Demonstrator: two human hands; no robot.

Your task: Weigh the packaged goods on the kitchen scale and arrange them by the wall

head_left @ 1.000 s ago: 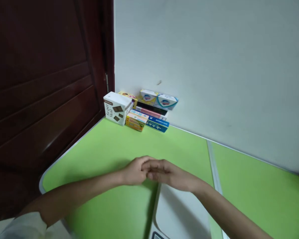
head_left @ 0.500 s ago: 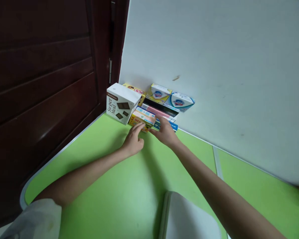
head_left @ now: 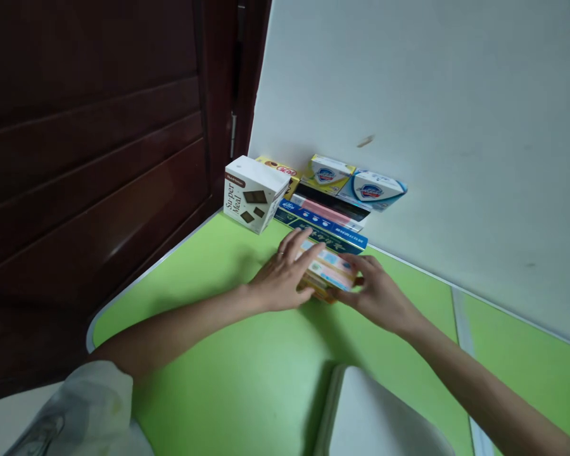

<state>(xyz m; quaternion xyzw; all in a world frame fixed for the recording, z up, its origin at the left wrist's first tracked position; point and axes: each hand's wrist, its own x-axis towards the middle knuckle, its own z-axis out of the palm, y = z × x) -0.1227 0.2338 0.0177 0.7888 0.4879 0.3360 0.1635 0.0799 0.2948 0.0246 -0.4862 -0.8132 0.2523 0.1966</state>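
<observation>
A small yellow and pink box (head_left: 330, 266) is between my two hands, low in front of a long blue toothpaste-like box (head_left: 323, 226). My left hand (head_left: 287, 272) lies over its left side, fingers curved round it. At its right end my right hand (head_left: 373, 288) grips it between thumb and fingers. Behind the blue box are a pink and black box (head_left: 332, 206), a yellow soap box (head_left: 330, 174) and a blue-white soap box (head_left: 373, 189). To the left stands a white Super Meal box (head_left: 254, 195), with a yellow box (head_left: 285, 170) partly hidden behind it.
The boxes stand on a green surface (head_left: 228, 373) against a pale wall (head_left: 432, 114). A dark wooden door (head_left: 95, 158) is at the left. A white rounded object (head_left: 380, 418) lies at the bottom. A pale seam (head_left: 464, 329) crosses the green surface at the right.
The yellow and pink box has come away from the Super Meal box, toward me and to the right, uncovering the blue box. My left hand has moved onto it. The view has shifted.
</observation>
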